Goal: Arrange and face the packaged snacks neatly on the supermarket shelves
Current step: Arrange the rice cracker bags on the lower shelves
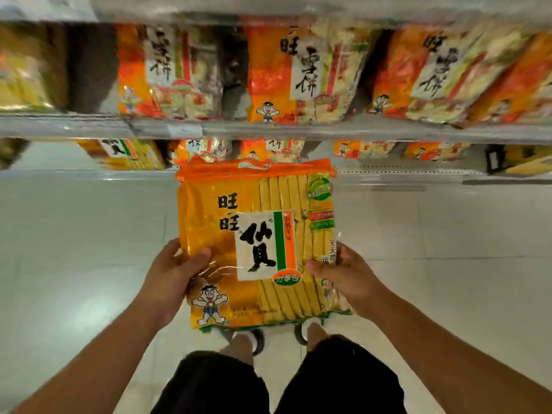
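Centre frame, left hand [176,268] and right hand [340,271] grip the yellow-orange plastic cracker pack [257,243] by its sides, label up, probably for facing

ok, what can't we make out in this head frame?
- Fingers of both hands, left and right: behind the yellow rice-cracker pack; only the thumbs show.
- Feet: mostly covered by that pack.
- Upper-shelf orange packs: motion-blurred, fine print unreadable.
- Shelf price strip: blurred.
- Leftmost packs: cut by the frame edge.
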### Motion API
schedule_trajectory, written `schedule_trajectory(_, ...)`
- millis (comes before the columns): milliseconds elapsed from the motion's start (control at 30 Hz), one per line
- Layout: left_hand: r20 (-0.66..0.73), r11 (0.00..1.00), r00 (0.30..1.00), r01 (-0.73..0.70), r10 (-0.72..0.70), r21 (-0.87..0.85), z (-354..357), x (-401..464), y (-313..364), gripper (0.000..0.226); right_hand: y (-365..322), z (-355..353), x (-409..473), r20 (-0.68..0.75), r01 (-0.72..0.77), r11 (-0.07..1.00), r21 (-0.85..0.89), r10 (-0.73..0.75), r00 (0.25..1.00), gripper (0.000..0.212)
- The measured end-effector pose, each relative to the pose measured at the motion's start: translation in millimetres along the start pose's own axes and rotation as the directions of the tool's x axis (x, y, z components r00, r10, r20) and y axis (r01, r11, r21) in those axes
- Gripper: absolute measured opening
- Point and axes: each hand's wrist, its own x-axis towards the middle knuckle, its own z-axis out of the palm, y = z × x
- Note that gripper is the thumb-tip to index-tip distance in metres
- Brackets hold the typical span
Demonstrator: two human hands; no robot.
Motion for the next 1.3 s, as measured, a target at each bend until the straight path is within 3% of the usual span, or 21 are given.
schedule_trajectory(67, -0.002, 0.998, 1.0, -0.028, 0.028, 0.06, -16.2, -41.1, 22.6, 0.057, -25.4, 13.4, -34.4, 0.083, 0.048, 0.982, -0.181, -0.033, 0.996, 0.031)
schedule_trajectory(133, -0.018, 0.994, 0.997, -0.069, 0.071, 0.088, -27.4, -71.0, 41.8, 0.059, -44.3, 19.2, -53.7, 0.097, 0.087, 0.961, -0.261, -0.064, 0.993, 0.037)
schedule_trajectory(200, -0.079, 0.987, 0.989, -0.111, 0.121, 0.119, -33.0, -101.4, 50.8, 0.059, -57.1, 24.5, -66.8, 0.112, 0.141, 0.939, -0.315, -0.111, 0.988, 0.03)
schedule_trajectory(300, -0.171, 0.98, 0.967, -0.177, 0.19, 0.09, -34.8, -145.4, 50.9, 0.059, -75.5, 33.7, -83.3, 0.149, 0.227, 0.908, -0.353, -0.185, 0.971, 0.017)
schedule_trajectory(433, -0.261, 0.97, 0.935, -0.219, 0.239, 0.104, -33.6, -200.6, 33.2, 0.066, -90.9, 47.2, -105.3, 0.241, 0.304, 0.859, -0.413, -0.219, 0.946, 0.017)
schedule_trajectory(633, -0.413, 0.948, 0.858, -0.313, 0.306, 0.054, -57.3, -260.0, 33.1, 0.058, -115.1, 91.7, -127.6, 0.374, 0.401, 0.799, -0.449, -0.24, 0.896, 0.015)
schedule_trajectory(967, -0.613, 0.913, 0.712, -0.407, 0.343, 0.039, -167.0, -314.7, 20.5, 0.065, -151.5, 238.8, -142.5, 0.558, 0.56, 0.681, -0.471, -0.261, 0.787, 0.021)
schedule_trajectory(1300, -0.626, 0.925, 0.739, -0.373, 0.249, -0.073, -322.9, -306.2, 3.1, 0.061, -146.2, 401.1, -145.7, 0.533, 0.562, 0.617, -0.551, -0.258, 0.806, 0.02)
